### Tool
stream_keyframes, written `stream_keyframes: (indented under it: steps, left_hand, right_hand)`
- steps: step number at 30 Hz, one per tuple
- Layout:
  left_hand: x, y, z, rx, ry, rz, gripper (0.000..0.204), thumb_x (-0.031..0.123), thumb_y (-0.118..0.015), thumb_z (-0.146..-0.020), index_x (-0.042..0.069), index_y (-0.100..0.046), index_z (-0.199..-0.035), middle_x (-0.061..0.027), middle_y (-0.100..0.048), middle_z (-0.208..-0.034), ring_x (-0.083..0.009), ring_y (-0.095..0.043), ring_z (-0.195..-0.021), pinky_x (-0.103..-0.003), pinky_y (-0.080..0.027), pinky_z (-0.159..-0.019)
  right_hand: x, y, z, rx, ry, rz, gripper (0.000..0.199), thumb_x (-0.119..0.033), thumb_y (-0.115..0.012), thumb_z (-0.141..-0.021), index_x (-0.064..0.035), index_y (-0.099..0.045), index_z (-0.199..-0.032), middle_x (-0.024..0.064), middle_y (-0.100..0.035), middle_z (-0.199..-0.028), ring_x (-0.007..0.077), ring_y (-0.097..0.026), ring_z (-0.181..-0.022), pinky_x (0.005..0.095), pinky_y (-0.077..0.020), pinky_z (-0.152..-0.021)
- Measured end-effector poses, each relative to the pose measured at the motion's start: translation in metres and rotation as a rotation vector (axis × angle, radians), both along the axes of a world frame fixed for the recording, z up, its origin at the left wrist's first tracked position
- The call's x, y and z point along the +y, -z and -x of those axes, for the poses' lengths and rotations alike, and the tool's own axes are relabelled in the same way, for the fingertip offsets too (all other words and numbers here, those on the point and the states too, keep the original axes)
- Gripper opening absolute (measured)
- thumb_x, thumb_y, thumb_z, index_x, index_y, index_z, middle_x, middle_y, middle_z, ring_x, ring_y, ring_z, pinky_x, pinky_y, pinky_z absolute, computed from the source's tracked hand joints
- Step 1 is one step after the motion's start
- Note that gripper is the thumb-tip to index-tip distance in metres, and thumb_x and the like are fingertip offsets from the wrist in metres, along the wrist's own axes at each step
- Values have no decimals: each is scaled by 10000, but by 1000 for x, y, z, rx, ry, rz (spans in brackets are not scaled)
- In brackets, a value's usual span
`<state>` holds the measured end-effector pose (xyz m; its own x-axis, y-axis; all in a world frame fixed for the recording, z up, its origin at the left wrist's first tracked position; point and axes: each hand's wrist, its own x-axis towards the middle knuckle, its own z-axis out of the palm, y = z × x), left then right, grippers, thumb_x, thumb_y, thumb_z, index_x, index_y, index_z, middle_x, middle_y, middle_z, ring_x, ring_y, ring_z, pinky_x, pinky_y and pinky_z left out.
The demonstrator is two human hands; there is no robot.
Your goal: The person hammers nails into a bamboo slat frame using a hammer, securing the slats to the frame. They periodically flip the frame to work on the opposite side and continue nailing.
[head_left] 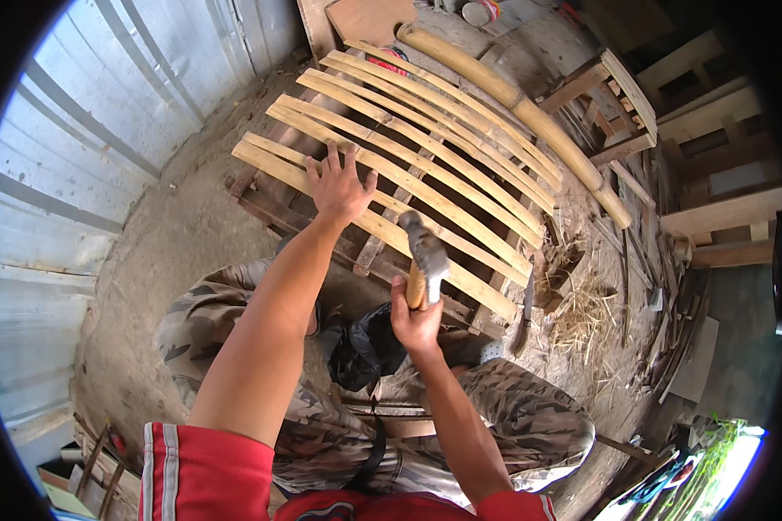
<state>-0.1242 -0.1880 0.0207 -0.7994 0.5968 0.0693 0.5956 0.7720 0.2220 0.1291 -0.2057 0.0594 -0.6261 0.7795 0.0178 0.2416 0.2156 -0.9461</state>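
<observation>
A row of pale bamboo slats (443, 196) lies side by side, with gaps, across a low wooden frame (363, 257) in front of me. My left hand (341, 187) rests on the nearer slats toward their left end, its fingers spread. In my right hand (417, 323) is a hammer (427, 250), gripped by its wooden handle close below the head. The metal head is raised over the nearest slats, right of my left hand. Whether it touches them I cannot tell.
A thick bamboo pole (521, 108) lies beyond the slats. A black bag (365, 349) sits between my knees. At the right are a dark blade-like tool (523, 321), straw (586, 317) and wooden crates (604, 108). A corrugated metal wall (104, 122) stands left.
</observation>
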Motion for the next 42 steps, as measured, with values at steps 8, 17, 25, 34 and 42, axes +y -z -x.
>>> stream_keyframes:
  steps: [8,17,25,34,42]
  left_hand:
    - [-7,1,4,-1,-27,35,710,600,-433,-984,164,-363,-1540,-210,-271,-1626,-332,-413,-1424,-588,-95,-1232]
    - [-4,3,5,2,-23,15,696,581,-458,-980,165,-382,-1533,-206,-286,-1624,-332,-420,-1420,-581,-101,-1235]
    - [2,1,2,19,2,-24,702,604,-434,-983,166,-389,-1530,-197,-306,-1616,-345,-421,-1416,-555,-109,-1238]
    - [-7,21,7,102,56,-25,735,631,-384,-990,149,-391,-1545,-130,-291,-1643,-291,-226,-1532,-529,-92,-1257]
    - [-14,21,-25,35,276,161,826,694,-276,-1003,150,-217,-1623,-133,-115,-1696,-306,-77,-1568,-543,-45,-1256]
  right_hand:
    - [3,-33,15,-294,30,-88,352,-283,-679,-942,51,-642,-838,197,-558,-594,231,-529,-510,419,-467,-555]
    - [3,5,12,-489,-83,-65,399,-315,-656,-954,55,-636,-805,280,-636,-710,463,-687,-733,454,-498,-597]
    - [13,35,-2,-591,-125,-253,327,-270,-639,-941,55,-662,-906,311,-671,-818,490,-676,-787,512,-557,-712]
    - [64,-49,-99,-984,-383,-262,416,-423,-631,-938,-18,-719,-969,249,-717,-899,435,-707,-881,519,-563,-810]
    - [143,-96,-209,-1215,-234,-334,300,-339,-646,-922,-67,-755,-988,170,-741,-897,349,-726,-831,482,-566,-744]
